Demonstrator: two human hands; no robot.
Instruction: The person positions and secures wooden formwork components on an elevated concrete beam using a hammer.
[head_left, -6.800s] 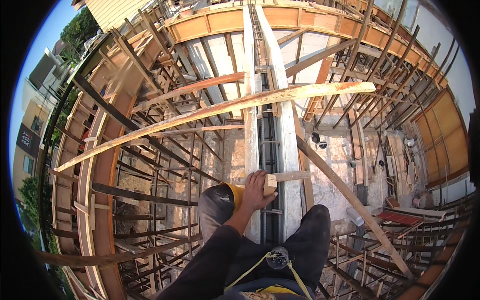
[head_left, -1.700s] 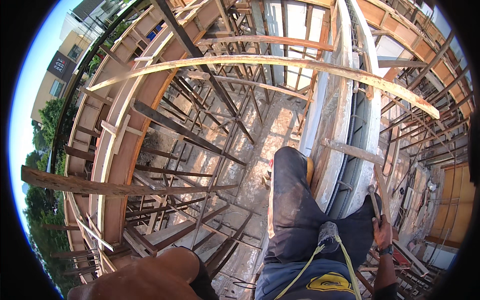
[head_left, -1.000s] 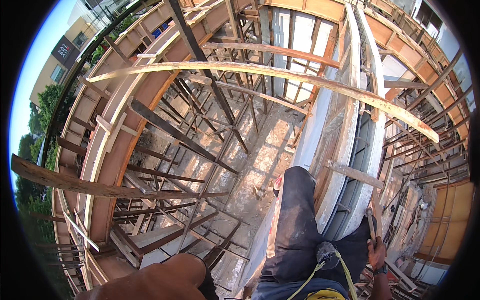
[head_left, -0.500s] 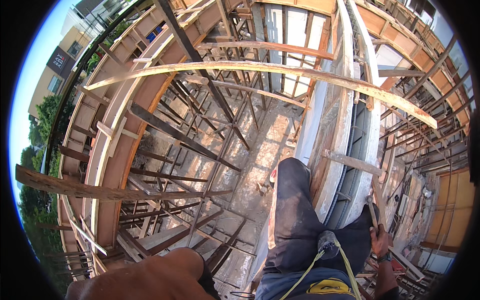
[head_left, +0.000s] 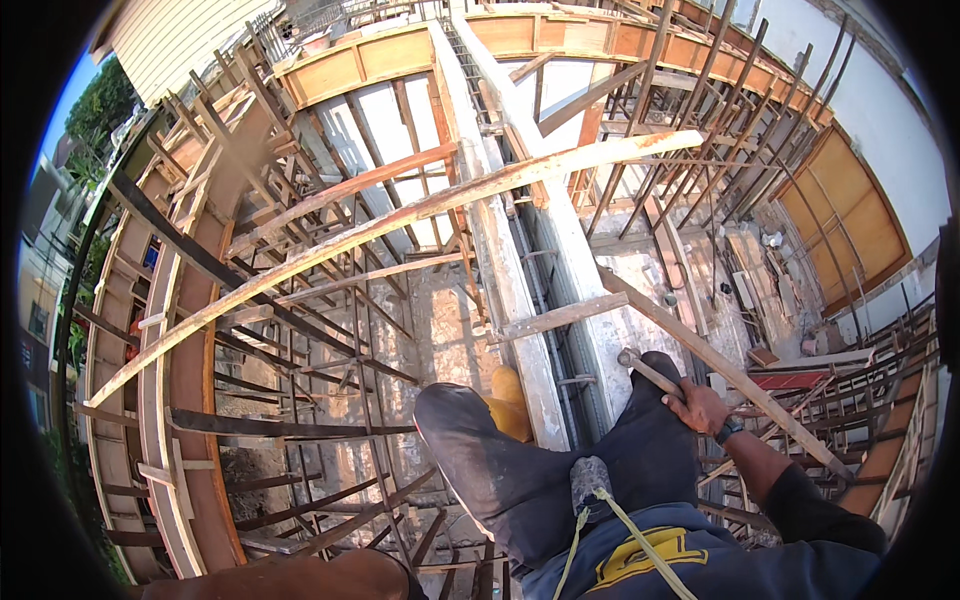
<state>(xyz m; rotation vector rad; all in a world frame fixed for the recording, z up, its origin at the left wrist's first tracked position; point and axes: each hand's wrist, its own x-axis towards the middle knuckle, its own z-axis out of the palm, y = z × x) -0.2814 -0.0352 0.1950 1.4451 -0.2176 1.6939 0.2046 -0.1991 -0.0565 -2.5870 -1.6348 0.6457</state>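
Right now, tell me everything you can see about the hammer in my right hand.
The hammer has a pale, wooden-looking handle and a small dull head at its upper-left end. The right hand has its grip around the lower part of the handle, above the right knee. It slants up and left toward the formwork beam. Whether the head touches anything is unclear.

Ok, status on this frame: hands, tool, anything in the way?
Right hand shut on hammer by the knee. Left hand not clearly in view. Wooden cross batten spans the beam formwork just ahead.
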